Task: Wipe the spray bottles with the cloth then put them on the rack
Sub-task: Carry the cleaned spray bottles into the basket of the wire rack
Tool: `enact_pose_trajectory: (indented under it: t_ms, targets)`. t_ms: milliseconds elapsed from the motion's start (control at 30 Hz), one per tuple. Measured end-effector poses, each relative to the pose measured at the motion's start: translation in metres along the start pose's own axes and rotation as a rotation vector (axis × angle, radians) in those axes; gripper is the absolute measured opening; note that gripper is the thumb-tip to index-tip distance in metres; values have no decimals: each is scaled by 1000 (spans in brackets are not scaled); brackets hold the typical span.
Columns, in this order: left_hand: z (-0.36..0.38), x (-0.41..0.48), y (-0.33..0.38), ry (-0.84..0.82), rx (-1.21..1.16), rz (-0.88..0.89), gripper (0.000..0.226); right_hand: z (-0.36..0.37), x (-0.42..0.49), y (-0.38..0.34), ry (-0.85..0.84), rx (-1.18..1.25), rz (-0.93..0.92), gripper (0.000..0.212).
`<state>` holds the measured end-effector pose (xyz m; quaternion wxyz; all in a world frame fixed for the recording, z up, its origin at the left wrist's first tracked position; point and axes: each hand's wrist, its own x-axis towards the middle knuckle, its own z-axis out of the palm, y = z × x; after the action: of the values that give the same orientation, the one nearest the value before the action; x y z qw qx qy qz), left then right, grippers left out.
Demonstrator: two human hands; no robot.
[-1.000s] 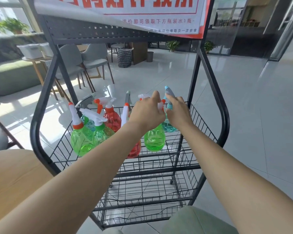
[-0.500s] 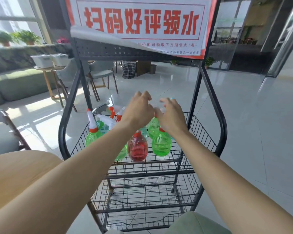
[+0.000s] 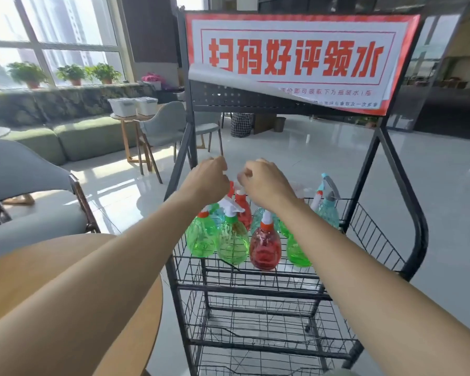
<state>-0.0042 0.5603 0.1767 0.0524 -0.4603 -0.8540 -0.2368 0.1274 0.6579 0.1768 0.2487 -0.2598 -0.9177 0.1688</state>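
Observation:
Several spray bottles stand in the top basket of the black wire rack [image 3: 378, 232]: two green ones [image 3: 201, 237] [image 3: 232, 243], a red one [image 3: 265, 248], another green one [image 3: 296, 251], a teal one [image 3: 328, 213] and a red one [image 3: 242, 210] behind. My left hand [image 3: 209, 177] hovers over the back bottles with curled fingers and nothing visible in it. My right hand [image 3: 266, 183] is beside it, fingers curled next to a pale blurred spray head; whether it grips it is unclear. No cloth is in view.
A round wooden table [image 3: 25, 280] lies under my left arm. A grey chair [image 3: 25, 185] stands at the left. A red-and-white sign [image 3: 296, 61] tops the rack, and lower wire shelves [image 3: 255, 335] sit beneath the bottles. A green sofa [image 3: 73, 137] is beyond.
The view has tilted up and shifted left, showing the whole sign. Both hands have lifted from the front spray heads to above the back row, and their fingers have curled in.

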Motion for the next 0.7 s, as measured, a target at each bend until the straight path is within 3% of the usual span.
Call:
enact_pose_trajectory:
  t_ms: [67,333,500,700]
  targets:
    - [-5,8,-15,-6,4,-22,41,11,7,-7,-48,19,-12,17]
    - [26,47,-34,-92,72,-5,37,35,26,6,-227,-1,97,55]
    - [35,66,-47,-103,73,-112,16,33,36,17,-221,45,85,53]
    - [40,72,-56,-12,-4,-200,14,46,47,14,-214,-58,59,52]
